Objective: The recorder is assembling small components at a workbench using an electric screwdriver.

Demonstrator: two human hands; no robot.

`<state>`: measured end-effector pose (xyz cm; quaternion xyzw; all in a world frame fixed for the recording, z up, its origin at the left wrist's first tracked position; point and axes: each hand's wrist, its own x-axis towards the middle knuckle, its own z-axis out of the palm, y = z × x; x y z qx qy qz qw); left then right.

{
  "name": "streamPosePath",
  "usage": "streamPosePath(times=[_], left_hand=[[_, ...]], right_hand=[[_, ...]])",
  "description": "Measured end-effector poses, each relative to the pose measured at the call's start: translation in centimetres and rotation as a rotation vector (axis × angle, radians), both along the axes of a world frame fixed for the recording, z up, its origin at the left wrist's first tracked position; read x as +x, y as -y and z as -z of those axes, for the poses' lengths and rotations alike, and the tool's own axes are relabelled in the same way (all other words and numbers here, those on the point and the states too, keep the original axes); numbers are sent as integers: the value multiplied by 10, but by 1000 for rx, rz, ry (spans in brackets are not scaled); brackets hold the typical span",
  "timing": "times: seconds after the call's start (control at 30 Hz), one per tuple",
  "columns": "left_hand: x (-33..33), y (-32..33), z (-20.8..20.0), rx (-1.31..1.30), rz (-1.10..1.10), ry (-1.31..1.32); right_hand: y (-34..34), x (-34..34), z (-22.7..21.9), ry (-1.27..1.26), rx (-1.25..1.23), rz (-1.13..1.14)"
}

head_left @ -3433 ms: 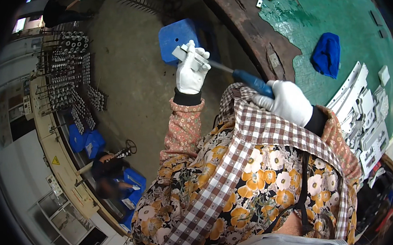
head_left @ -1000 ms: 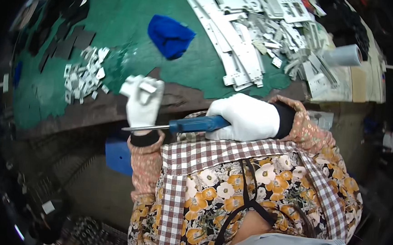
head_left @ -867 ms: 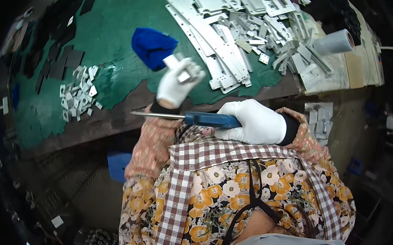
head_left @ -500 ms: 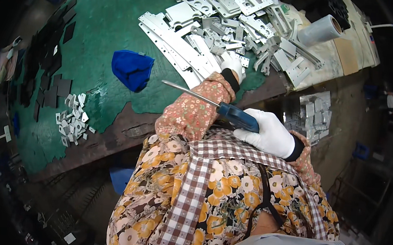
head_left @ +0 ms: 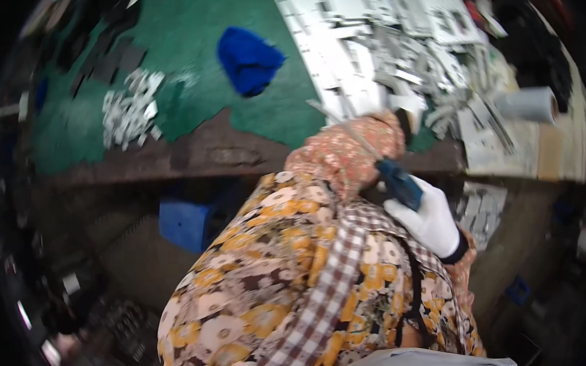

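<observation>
My white-gloved right hand (head_left: 433, 220) is closed round the handle of a blue-handled tool (head_left: 399, 184). Its long slim metal shaft points up and left, across my left sleeve; blur hides whether it is a file or a scraper. My left hand (head_left: 410, 104), also in a white glove, reaches over the front of the table to the edge of a pile of silvery metal plates and brackets (head_left: 410, 58). Its fingers are smeared by motion, so I cannot make out what they touch. Long perforated metal strips (head_left: 323, 42) lie just left of that hand.
A blue cloth cap (head_left: 248, 61) lies on the green tabletop (head_left: 188, 33). Small metal pieces (head_left: 132, 107) are heaped at the left, dark flat pads (head_left: 111, 61) behind them. A roll of clear film (head_left: 526, 104) lies at the right. Below the table is a blue box (head_left: 183, 224).
My view has turned, so the table and its parts sit farther right and higher. My right hand still grips the tool; my left hand remains by the metal pile.
</observation>
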<state>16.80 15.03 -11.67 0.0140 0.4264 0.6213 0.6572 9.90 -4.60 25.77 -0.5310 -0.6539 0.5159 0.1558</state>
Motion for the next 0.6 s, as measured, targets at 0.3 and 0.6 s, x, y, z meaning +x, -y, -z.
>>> streamPosePath(times=[0.3, 0.6], left_hand=[[-73, 63, -170, -188, 738, -180], [-446, 147, -175, -13, 49, -1310]], right_hand=[[-13, -5, 4, -128, -205, 167], [-39, -76, 26, -106, -257, -8]])
